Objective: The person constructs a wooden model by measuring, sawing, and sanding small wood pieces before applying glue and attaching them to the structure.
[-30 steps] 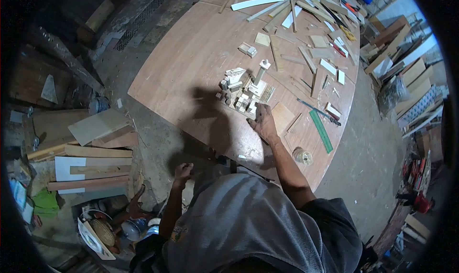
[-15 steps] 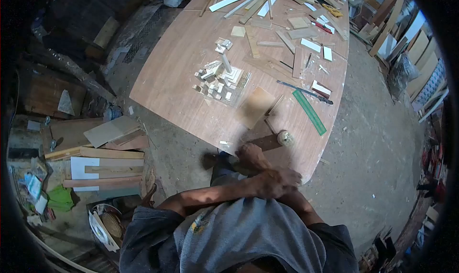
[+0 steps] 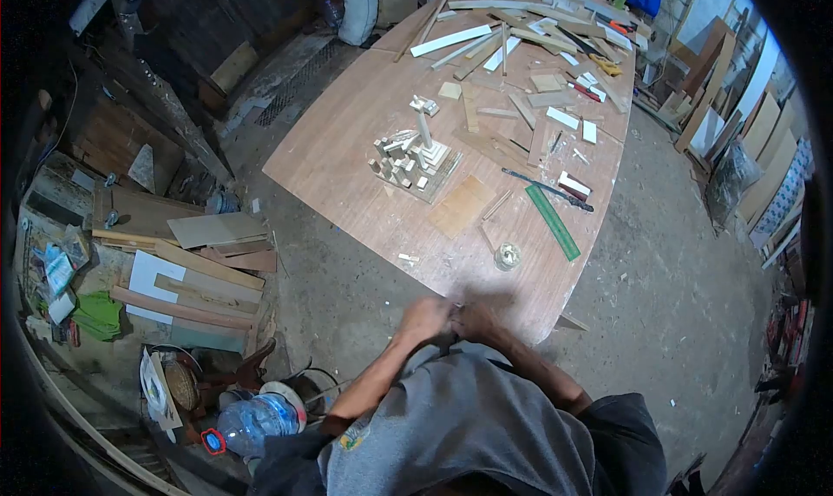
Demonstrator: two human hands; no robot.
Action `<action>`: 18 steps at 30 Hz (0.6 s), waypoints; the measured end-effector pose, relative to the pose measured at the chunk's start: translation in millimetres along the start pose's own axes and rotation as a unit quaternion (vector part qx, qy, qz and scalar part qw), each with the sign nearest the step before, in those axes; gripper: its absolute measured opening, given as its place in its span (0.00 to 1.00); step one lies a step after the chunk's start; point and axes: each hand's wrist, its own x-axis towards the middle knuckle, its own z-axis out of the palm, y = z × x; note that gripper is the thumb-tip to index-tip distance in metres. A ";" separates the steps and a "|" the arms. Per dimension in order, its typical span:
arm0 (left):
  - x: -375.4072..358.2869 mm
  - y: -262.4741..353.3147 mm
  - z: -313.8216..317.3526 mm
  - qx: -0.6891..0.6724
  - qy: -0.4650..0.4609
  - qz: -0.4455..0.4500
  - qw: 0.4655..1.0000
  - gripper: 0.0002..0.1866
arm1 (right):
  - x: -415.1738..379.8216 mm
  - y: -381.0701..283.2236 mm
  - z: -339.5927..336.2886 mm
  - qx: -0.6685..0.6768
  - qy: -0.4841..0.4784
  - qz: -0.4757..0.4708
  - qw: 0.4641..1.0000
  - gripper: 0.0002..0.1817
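My left hand (image 3: 423, 321) and my right hand (image 3: 475, 322) meet in front of my shirt, at the near edge of the table (image 3: 347, 203). Both have curled fingers, tips close together; whatever may be between them is too small to make out. Beyond them stands a small round jar (image 3: 507, 256) with pale contents. Further off are a tan square sheet (image 3: 462, 206), a green ruler (image 3: 553, 223) and a long dark tool (image 3: 547, 190). A model of small pale wooden blocks with a tall post (image 3: 423, 131) stands on a flat base to the left.
Wood strips (image 3: 451, 41) and offcuts are heaped at the table's far end, with a yellow-handled saw (image 3: 605, 65) among them. Boards (image 3: 217, 229) lie stacked at the left. A large water bottle (image 3: 256, 425) lies near my left arm. More planks lean at the right.
My forearms were crossed, one hand over the other arm; now they are uncrossed and my hands meet in front of me. The view has shifted, bringing the water bottle into sight.
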 end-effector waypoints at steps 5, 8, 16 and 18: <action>-38.3 -96.7 34.0 -0.397 0.049 -0.172 0.900 0.26 | -30.1 -60.0 -67.6 0.107 -0.057 0.060 0.991 0.20; -71.0 -58.4 48.3 -0.571 0.100 -0.160 0.799 0.31 | -44.8 -98.8 -66.7 0.222 0.033 -0.074 0.972 0.28; -86.3 -1.8 104.9 -0.852 -0.038 0.140 0.503 0.49 | -69.9 -137.2 -68.1 0.050 0.014 -0.193 0.980 0.33; -123.5 34.1 65.1 -0.829 -0.015 0.084 0.553 0.49 | -80.8 -102.4 -38.8 0.002 0.023 -0.093 0.995 0.33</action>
